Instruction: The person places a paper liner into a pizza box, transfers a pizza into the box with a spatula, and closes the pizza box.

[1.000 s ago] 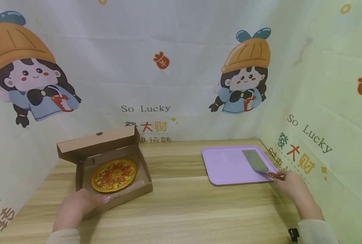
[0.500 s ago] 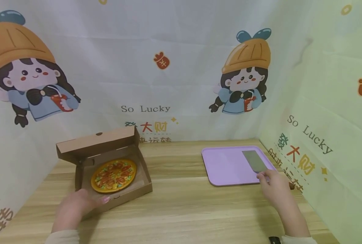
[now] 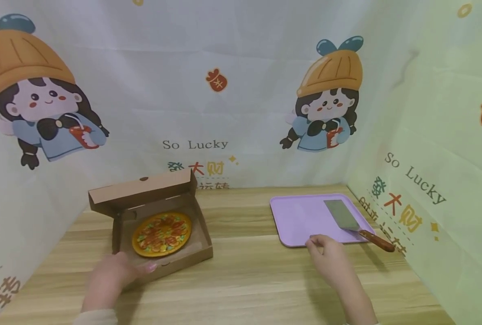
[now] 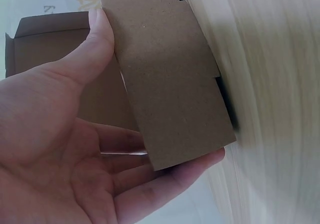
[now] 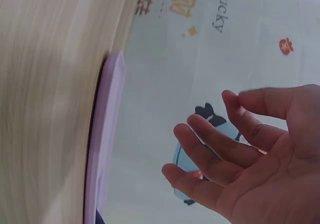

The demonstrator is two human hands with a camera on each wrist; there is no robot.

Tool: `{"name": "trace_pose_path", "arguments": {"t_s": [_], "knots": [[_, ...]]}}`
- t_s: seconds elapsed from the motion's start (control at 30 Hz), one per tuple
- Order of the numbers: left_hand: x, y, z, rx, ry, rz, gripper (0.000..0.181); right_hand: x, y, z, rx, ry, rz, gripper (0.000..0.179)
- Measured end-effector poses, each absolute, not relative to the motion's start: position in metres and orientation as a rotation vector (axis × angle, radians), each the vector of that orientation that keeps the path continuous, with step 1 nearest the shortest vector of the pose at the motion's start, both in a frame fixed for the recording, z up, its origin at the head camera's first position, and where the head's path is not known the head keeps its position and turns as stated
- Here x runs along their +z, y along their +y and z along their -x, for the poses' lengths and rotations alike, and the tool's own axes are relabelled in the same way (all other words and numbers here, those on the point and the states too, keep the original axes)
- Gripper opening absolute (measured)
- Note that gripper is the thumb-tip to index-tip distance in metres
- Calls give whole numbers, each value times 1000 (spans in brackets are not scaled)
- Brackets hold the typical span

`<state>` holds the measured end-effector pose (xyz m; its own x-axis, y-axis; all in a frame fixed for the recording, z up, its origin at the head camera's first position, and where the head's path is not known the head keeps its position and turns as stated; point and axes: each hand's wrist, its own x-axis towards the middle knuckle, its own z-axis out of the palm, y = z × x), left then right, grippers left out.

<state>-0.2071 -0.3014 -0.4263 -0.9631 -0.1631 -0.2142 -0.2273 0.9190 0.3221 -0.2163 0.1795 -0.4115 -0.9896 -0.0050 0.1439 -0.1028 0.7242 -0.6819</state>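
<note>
My left hand grips the near left corner of an open cardboard pizza box. In the left wrist view its thumb lies at the top edge of the box wall, and fingers reach round beneath. A toy pizza with a yellow crust lies inside the box. My right hand is over the table by the near edge of a lilac tray; in the right wrist view its fingers are loosely bent and hold nothing. A wide-bladed spatula rests on the tray, its brown wooden handle jutting past the near right corner.
The wood-grain table extends between the box and the tray. The box lid stands raised at the back. A printed cloth backdrop hangs behind the table and along both sides.
My right hand has let go of the spatula handle and moved left, leaving the spatula on the tray. My left hand has shifted slightly right together with the pizza box.
</note>
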Motion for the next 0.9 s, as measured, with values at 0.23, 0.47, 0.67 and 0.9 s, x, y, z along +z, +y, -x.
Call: {"name": "trace_pose_path", "arguments": {"t_s": [0.23, 0.47, 0.67, 0.9], "knots": [[-425, -283, 205, 548, 2924, 270, 102, -413, 148, 216, 1106, -2768, -193, 30], [-424, -263, 211, 522, 2945, 252, 99, -420, 131, 217, 1072, -2826, -261, 40], [-426, -249, 215, 483, 2972, 213, 101, -427, 122, 215, 1080, -2957, -330, 48], [-428, -233, 220, 520, 2999, 201, 87, -436, 111, 221, 1104, -2949, -435, 50]]}}
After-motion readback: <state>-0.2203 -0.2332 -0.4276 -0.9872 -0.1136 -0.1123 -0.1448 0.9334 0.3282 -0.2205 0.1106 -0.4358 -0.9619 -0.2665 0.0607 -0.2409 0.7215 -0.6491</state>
